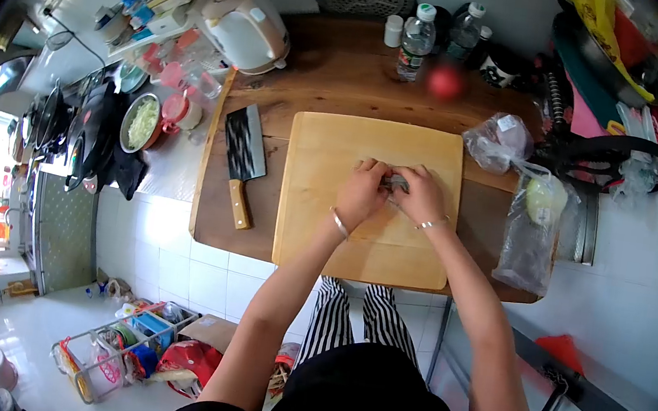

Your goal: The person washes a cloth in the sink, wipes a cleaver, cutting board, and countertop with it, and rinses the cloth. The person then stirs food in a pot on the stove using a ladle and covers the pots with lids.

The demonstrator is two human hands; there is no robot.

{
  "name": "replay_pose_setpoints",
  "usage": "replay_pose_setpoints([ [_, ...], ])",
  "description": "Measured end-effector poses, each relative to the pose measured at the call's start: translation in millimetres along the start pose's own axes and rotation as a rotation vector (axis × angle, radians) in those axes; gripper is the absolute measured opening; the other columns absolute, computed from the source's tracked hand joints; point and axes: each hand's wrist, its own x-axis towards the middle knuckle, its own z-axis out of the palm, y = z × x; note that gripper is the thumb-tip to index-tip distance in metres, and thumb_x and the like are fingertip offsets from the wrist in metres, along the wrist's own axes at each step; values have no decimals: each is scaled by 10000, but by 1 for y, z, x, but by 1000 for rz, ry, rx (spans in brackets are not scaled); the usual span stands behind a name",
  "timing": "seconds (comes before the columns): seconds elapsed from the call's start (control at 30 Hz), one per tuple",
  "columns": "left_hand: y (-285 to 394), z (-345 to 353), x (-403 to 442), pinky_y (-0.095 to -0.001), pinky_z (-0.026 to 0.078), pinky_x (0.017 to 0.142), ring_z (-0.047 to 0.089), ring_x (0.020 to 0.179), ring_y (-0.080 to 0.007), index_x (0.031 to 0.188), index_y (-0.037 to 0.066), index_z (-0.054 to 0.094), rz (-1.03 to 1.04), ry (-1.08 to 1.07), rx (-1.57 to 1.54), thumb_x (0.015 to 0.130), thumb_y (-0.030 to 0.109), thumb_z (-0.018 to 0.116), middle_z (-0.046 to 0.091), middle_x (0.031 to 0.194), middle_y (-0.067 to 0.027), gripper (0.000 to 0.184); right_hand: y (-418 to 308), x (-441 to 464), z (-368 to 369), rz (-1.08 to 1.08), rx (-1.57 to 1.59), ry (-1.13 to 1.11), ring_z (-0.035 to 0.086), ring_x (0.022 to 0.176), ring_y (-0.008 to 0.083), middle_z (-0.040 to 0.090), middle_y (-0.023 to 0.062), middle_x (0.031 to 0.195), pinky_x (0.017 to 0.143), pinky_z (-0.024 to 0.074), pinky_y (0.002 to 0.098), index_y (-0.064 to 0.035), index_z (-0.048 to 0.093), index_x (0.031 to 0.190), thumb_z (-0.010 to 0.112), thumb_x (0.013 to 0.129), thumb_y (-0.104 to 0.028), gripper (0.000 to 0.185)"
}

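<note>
Over the upper middle of a wooden cutting board (pixel 314 220), my left hand (pixel 362 192) and my right hand (pixel 423 196) meet, fingers curled inward. Between them is a small greyish thing (pixel 395 182), mostly covered by my fingers, so I cannot make out its kind. Both hands seem closed on it. Left of the board lies a cleaver (pixel 246 145) with a dark-patterned blade and wooden handle, apart from my hands. To the right, a clear plastic bag (pixel 526 252) holds a pale green round vegetable (pixel 545 202).
Water bottles (pixel 417 41) and a red blurred round thing (pixel 446 81) stand at the back of the wooden table (pixel 323 63). An electric kettle (pixel 244 28) is at back left. A bowl of shredded pale green vegetable (pixel 143 123) sits farther left. A black rack (pixel 602 154) is at right.
</note>
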Motion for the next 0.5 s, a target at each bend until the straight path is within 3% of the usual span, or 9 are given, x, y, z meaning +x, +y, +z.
replay_pose_setpoints([
  [0.07,-19,4,-14,-422,466,714,542,873,-322,885,66,594,-73,-24,191,664,122,628,571,882,-131,231,-7,-3,22,-16,-126,-17,575,835,327,574,122,944,727,486,403,-82,615,977,638,708,-140,276],
  [0.13,-7,-6,-54,-416,464,722,542,867,-323,873,61,585,-68,-30,190,664,121,627,566,878,-132,222,-8,-43,52,-31,-281,33,563,774,324,535,112,885,675,481,425,-96,612,962,652,697,-178,280],
  [0.2,-8,-7,-111,-414,463,720,539,863,-323,864,59,579,-50,-25,80,665,109,620,561,872,-130,208,-35,-94,58,-49,-393,-123,565,780,309,524,101,880,670,477,423,-101,605,982,669,704,-209,305],
  [0.27,-2,-22,-168,-408,465,741,538,868,-327,852,62,570,-100,-172,45,654,90,616,559,880,-129,205,-57,-141,67,28,-319,-305,559,815,291,518,87,880,695,472,409,-104,605,980,688,693,-214,319],
  [0.3,11,-36,-188,-406,475,738,549,880,-326,840,63,569,-187,-227,6,649,83,616,565,897,-131,198,-65,-157,72,-75,-326,-320,584,737,285,516,88,873,623,484,425,-107,590,919,672,705,-235,263],
  [0.37,-2,-44,-232,-381,496,702,593,790,-298,887,58,600,-308,-336,-117,660,96,646,595,853,-129,235,-78,-174,81,36,-90,-532,611,811,301,596,121,909,697,504,373,-100,625,995,674,715,-239,317],
  [0.43,-11,-63,-255,-311,494,688,597,738,-192,982,43,608,-676,-255,-477,710,100,661,618,847,-78,283,-80,-175,98,166,158,-519,626,852,219,642,74,961,727,501,326,-96,625,1057,651,790,-220,296],
  [0.47,-22,-67,-262,-283,487,690,582,751,-150,1018,31,598,-724,-95,-666,750,96,652,617,876,-53,281,-77,-169,108,152,158,-531,626,852,219,642,74,961,727,501,326,-96,625,1057,651,790,-220,296],
  [0.5,-31,-71,-269,-255,480,693,566,764,-108,1053,18,589,-765,67,-853,789,91,643,617,905,-28,279,-80,-158,117,343,445,-557,611,894,189,630,50,1021,758,494,316,-96,603,1099,616,831,-222,296],
])
